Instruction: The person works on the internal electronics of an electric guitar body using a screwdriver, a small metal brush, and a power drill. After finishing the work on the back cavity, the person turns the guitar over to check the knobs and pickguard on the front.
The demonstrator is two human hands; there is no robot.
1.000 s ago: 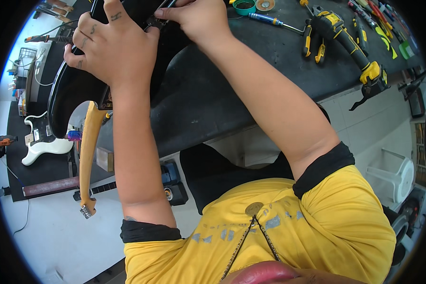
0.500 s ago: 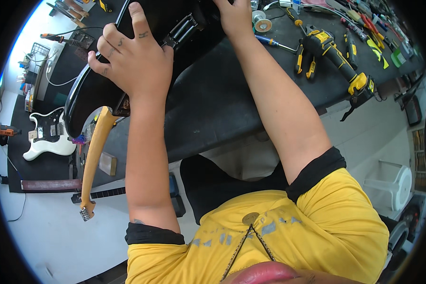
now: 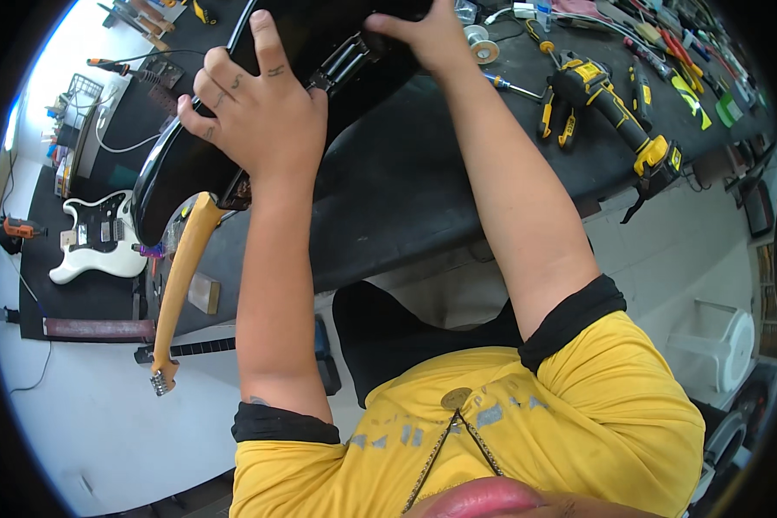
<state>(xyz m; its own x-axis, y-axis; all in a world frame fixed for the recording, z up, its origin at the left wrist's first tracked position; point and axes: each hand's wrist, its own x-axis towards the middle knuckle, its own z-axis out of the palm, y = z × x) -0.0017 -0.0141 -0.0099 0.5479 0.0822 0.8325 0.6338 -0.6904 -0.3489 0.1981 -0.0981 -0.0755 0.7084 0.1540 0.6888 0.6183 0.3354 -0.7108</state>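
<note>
Pulled away from the left hand (image 3: 272,121) since a second ago, the right hand (image 3: 440,43) now sits farther along the back of the black electric guitar (image 3: 173,164), baring a recessed cavity (image 3: 344,65) with bright metal parts. The guitar lies on the dark workbench (image 3: 397,190), its pale neck (image 3: 184,281) slanting down past the bench edge. The hands are apart: the left spreads over the body, fingers splayed, thumb beside the cavity's near end; the right stretches its thumb toward the far end, its fingers cut off by the upper edge, so whether it grips anything cannot be told.

Right of the guitar stand a wire spool (image 3: 482,45) and a blue-handled screwdriver (image 3: 511,86), then a yellow-and-black power tool (image 3: 613,104). On the left, a white guitar body (image 3: 104,235) lies near a wooden block (image 3: 204,293). Beyond the bench, a white plastic stool (image 3: 734,350) occupies the floor.
</note>
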